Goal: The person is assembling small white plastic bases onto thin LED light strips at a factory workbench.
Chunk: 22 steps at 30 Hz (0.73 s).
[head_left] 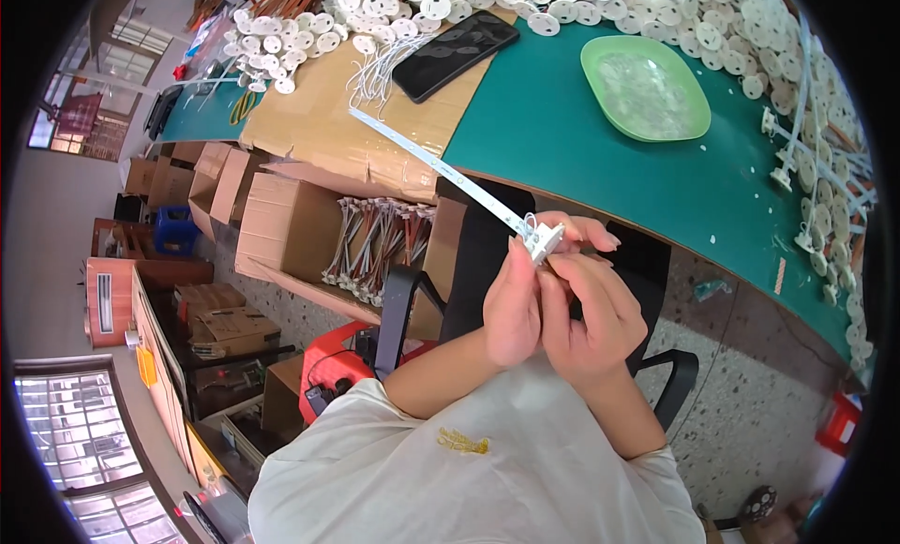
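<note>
Two hands [558, 300] pinch one white strip [441, 164] at its single connector [546, 241].

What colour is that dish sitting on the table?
The dish is pale, see-through green, resting on the dark green table. The head view shows it best.

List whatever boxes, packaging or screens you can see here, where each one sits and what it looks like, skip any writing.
Phone: flat on the cardboard sheet on the table, black rectangle, screen dark.
Cardboard sheet: brown, spread over the table's left end.
Open carton: brown, below the table edge, holding bundled wired parts.
Stacked cartons: brown, further left on the floor.
Smaller cartons: brown, lower left.
</note>
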{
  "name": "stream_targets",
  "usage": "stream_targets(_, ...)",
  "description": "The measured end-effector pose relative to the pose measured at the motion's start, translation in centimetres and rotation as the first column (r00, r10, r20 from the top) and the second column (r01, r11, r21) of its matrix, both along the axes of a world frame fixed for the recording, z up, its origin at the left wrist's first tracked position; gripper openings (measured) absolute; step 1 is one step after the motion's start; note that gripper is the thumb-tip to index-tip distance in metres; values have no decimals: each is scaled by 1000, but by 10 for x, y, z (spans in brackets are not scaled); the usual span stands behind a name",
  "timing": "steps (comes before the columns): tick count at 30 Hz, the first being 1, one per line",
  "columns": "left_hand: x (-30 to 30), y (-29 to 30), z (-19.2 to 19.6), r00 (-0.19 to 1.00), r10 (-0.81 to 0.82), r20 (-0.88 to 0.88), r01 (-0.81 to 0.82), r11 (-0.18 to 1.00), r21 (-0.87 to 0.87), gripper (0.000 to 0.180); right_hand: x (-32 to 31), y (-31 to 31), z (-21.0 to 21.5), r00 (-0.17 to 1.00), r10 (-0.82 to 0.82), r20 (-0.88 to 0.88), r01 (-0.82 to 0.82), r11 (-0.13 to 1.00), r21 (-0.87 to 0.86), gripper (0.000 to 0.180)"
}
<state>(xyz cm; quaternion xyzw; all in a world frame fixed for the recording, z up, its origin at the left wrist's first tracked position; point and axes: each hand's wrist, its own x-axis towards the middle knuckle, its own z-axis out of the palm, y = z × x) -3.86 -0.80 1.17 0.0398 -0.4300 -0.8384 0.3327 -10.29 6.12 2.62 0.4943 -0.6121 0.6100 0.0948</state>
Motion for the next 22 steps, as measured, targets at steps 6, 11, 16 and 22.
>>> stream_targets(6, 4, -5, 3, 999, -40, -8, 40, 999, -19, 56, 1, -6, 0, 1000, 28, 12, -27, 999, -21, 10)
stream_targets(11, 2, -4, -2, 999, -21, -31, 20, 999, -40, 40, -1, -8, 8, 997, 11, -73, -11, 1000, -8, 4)
stream_targets(16, 2, -1, -15, 999, 6, -53, -11, 994, -105, 42, 0, -13, 1, 996, 6, -84, -8, 1000, -13, 2)
stream_targets(22, 10, -24, -4, 989, 96, 111, -52, 938, -343, 45, -10, -14, 8, 997, 69, -46, -68, 997, 29, 11)
